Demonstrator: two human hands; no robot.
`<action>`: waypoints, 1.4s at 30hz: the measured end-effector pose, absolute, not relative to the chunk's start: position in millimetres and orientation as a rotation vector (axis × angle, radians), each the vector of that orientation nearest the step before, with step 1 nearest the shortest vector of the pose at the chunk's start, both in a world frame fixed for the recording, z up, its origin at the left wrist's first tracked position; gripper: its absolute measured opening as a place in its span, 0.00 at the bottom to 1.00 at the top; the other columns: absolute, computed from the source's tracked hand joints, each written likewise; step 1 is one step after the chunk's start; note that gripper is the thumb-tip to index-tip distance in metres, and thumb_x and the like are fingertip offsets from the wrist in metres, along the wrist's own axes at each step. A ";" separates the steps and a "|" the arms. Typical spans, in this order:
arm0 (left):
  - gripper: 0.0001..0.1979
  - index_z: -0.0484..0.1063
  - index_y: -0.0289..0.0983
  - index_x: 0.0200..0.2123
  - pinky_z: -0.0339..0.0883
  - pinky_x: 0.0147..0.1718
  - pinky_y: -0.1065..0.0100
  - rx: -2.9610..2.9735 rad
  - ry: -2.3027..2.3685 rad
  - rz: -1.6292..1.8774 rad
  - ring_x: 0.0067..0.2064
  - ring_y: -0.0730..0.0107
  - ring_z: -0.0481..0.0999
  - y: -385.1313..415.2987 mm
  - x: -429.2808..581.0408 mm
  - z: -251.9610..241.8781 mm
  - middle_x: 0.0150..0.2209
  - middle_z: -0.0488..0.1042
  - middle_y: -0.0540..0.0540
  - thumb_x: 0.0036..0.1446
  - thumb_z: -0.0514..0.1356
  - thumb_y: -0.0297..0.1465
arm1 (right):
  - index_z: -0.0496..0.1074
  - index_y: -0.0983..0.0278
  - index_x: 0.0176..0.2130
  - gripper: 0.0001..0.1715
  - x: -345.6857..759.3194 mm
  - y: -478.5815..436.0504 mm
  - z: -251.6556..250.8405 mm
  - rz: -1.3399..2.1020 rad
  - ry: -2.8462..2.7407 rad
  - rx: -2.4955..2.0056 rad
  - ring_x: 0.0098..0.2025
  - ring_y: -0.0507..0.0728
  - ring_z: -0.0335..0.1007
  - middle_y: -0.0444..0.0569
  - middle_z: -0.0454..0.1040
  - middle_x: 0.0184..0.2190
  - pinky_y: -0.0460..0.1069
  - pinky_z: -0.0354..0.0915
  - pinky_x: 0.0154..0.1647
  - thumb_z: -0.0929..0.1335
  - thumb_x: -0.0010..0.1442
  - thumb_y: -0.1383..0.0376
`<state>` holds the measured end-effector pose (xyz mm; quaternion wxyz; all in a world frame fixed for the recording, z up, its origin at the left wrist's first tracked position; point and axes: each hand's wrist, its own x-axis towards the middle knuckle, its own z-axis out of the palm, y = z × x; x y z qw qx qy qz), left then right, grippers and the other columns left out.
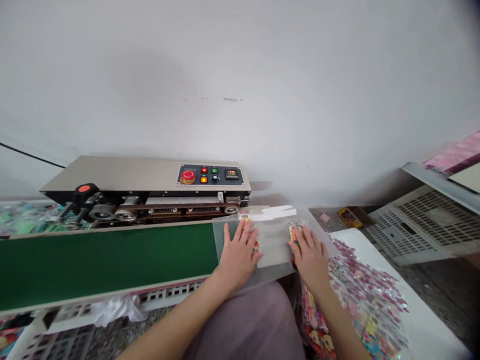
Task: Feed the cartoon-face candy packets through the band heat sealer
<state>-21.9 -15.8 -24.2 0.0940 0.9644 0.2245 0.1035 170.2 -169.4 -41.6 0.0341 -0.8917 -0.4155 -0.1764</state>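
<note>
My left hand (240, 252) lies flat with spread fingers on a clear bag with a printed card (256, 247), at the right end of the green belt (112, 260). To its right, my right hand (309, 252) rests with fingers apart on another bagged item with a printed card (296, 231). Between the hands is a pale, translucent sheet (272, 245). White strips (277, 213) lie just beyond the fingers. Behind the belt stands a sealing machine (131, 172) with a lit control panel (210, 175).
At the right, many small pink and clear packets (363, 280) cover part of a white surface (423, 315). A plastic crate (416, 225) stands beyond it. Colourful packets (41, 217) lie at the far left. White crates (63, 320) sit below the belt.
</note>
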 end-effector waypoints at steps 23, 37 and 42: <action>0.27 0.58 0.40 0.69 0.44 0.66 0.30 2.896 0.556 0.372 0.73 0.50 0.49 -12.4 -17.7 -31.4 0.73 0.50 0.38 0.71 0.48 0.43 | 0.61 0.62 0.69 0.30 140.6 -147.1 -39.6 -0.380 -1.319 -2.775 0.71 0.69 0.50 0.53 0.59 0.70 0.68 0.52 0.67 0.57 0.73 0.57; 0.25 0.67 0.32 0.63 0.36 0.67 0.30 2.896 0.967 0.302 0.72 0.41 0.53 10.1 -69.5 0.8 0.69 0.60 0.35 0.72 0.47 0.38 | 0.61 0.57 0.68 0.28 110.5 -104.1 -17.5 -0.269 -1.452 -2.601 0.71 0.67 0.49 0.48 0.59 0.70 0.68 0.49 0.68 0.55 0.74 0.58; 0.27 0.59 0.38 0.69 0.43 0.68 0.34 2.879 0.565 0.364 0.73 0.51 0.52 -5.5 -26.4 -10.0 0.72 0.55 0.39 0.73 0.43 0.41 | 0.59 0.57 0.70 0.29 126.1 -117.0 -27.3 -0.235 -1.463 -2.691 0.72 0.67 0.49 0.47 0.58 0.71 0.67 0.51 0.66 0.55 0.74 0.59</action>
